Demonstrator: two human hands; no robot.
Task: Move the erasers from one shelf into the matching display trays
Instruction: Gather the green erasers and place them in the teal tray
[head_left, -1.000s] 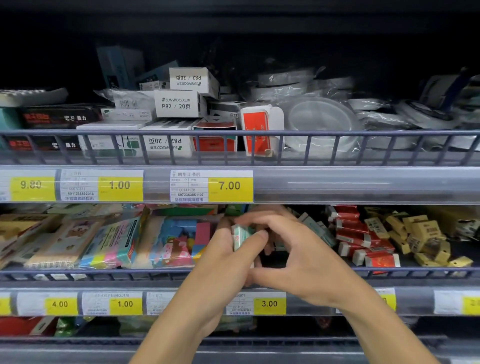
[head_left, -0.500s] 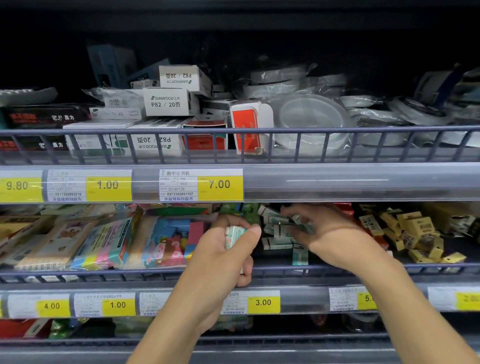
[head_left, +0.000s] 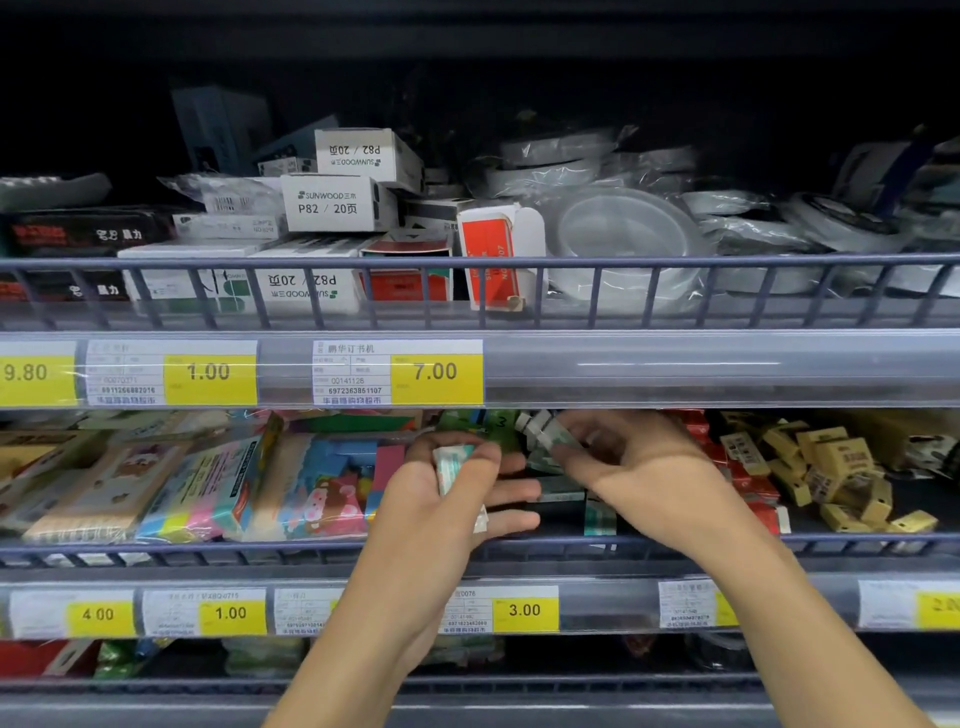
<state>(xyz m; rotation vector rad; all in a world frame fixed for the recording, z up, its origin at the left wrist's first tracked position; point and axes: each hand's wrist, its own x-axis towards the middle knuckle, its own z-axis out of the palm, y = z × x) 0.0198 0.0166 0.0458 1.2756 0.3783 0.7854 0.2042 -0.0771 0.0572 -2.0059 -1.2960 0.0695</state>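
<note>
My left hand (head_left: 441, 499) grips a small stack of white-and-teal wrapped erasers (head_left: 451, 465) in front of the middle shelf. To its right, my right hand (head_left: 639, 467) pinches another green-and-white eraser (head_left: 545, 434) lifted just under the upper shelf's edge. Below and between the hands lie more green-sleeved erasers (head_left: 597, 514) on the dark shelf floor. Red-wrapped erasers (head_left: 748, 478) and yellow-sleeved erasers (head_left: 836, 467) lie in loose piles further right on the same shelf.
Colourful packs (head_left: 218, 488) fill the middle shelf's left side. A wire rail (head_left: 156, 548) fronts that shelf, with price labels (head_left: 524, 610) below. The upper shelf holds white boxes (head_left: 332, 202) and wrapped tape rolls (head_left: 623, 234) behind its own rail.
My right hand has drawn back toward the left hand and now lifts a green eraser from the pile. The left hand keeps its stack and has barely moved.
</note>
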